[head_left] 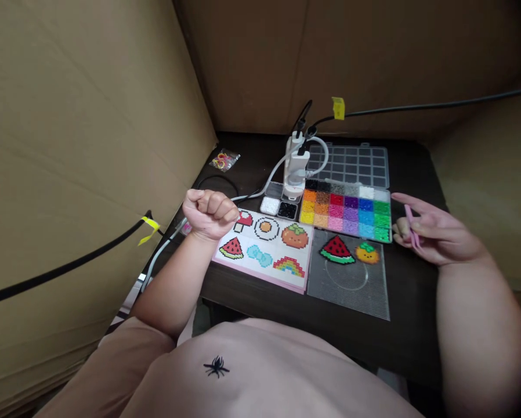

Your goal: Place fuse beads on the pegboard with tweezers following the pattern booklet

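My left hand (210,213) is raised in a fist over the upper left corner of a pattern sheet (267,277), and nothing shows between its fingers. Pink tweezers (412,227) are gripped in my right hand (445,235), whose index finger points outward, just right of the bead box. The sheet has pixel pictures such as a mushroom, an egg and a rainbow. Beside it lies a clear pegboard (351,299), bearing a bead watermelon (337,249) and an orange bead fruit (367,253). Behind the board, the bead box (345,212) lies open, its compartments sorted by colour.
A white power strip (296,165) with plugs and cables stands behind the sheet. In front of it is a small case of white beads (270,205) and black beads (288,209). A bag of colourful bands (224,160) lies at the back left. Tan walls surround the dark table (252,299).
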Demonstrator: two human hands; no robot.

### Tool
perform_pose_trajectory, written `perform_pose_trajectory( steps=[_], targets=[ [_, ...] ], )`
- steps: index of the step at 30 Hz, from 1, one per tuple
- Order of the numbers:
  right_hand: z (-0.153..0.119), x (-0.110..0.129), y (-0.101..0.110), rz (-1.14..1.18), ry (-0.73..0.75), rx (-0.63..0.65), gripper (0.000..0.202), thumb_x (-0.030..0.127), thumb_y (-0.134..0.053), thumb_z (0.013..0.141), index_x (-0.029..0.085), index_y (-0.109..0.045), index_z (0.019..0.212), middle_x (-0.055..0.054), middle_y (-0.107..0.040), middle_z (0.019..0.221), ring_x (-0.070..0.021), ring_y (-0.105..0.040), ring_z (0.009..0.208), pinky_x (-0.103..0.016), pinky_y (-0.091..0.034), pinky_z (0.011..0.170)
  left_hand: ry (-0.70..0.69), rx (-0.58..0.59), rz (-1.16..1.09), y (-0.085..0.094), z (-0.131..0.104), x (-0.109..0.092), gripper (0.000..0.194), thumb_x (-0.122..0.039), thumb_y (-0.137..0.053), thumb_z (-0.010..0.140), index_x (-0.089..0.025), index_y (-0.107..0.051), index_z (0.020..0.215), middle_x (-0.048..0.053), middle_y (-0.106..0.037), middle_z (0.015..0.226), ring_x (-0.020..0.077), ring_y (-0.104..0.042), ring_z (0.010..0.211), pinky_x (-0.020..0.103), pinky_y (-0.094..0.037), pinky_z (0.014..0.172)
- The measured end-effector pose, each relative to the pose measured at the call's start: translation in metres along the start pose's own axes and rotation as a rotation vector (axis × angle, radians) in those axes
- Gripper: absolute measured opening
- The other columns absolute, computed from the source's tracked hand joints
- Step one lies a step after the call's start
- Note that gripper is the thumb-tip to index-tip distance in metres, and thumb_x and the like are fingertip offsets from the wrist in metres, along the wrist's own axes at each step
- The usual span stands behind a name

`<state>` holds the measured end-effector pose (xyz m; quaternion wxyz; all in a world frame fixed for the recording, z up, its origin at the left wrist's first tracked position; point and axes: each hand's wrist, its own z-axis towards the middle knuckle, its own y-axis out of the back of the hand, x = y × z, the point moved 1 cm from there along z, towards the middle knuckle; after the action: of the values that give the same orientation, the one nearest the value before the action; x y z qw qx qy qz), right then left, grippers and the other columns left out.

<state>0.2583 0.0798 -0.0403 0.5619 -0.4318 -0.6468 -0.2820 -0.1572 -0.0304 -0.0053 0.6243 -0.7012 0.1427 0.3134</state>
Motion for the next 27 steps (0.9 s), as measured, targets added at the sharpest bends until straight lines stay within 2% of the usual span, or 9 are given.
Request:
perform_pose_trajectory(
  steps=[5, 13, 27],
  targets=[
    [0.0019, -0.0021, 0.0023, 0.082, -0.037, -0.013, 0.064, 0.019, -0.070, 0.067, 0.027, -0.054, 0.128, -0.002, -0.052, 0.050, -0.0162, -0.044, 0.047, -0.033, -0.036, 0.045, -0.009, 0.015, -0.022, -0.0023, -0.0012, -0.0001, 0.062, -0.042, -0.032, 0.088, -0.018, 0.000, 0.041, -0.007, 0.006, 0.039, 0.0068, 0.005, 0.034, 0.022, -0.009, 0.029],
    [0.0005, -0.0012, 0.0009, 0.116, -0.072, -0.024, 0.063, 0.018, -0.069, 0.069, 0.028, -0.053, 0.128, 0.000, -0.052, 0.051, -0.0148, -0.046, 0.048, -0.030, -0.039, 0.046, 0.019, 0.203, -0.145, -0.0029, 0.0002, 0.0005, 0.062, -0.037, -0.040, 0.081, -0.019, -0.003, 0.036, -0.008, 0.007, 0.035, 0.0054, 0.002, 0.026, 0.021, -0.010, 0.026],
    [0.0008, -0.0012, 0.0008, 0.103, -0.053, -0.025, 0.063, 0.020, -0.070, 0.068, 0.027, -0.054, 0.128, 0.000, -0.052, 0.049, -0.0157, -0.042, 0.048, -0.030, -0.036, 0.044, 0.006, 0.167, -0.121, -0.0043, -0.0005, -0.0002, 0.062, -0.040, -0.037, 0.082, -0.019, -0.002, 0.035, -0.008, 0.010, 0.035, 0.0056, 0.005, 0.025, 0.021, -0.008, 0.024]
  ],
)
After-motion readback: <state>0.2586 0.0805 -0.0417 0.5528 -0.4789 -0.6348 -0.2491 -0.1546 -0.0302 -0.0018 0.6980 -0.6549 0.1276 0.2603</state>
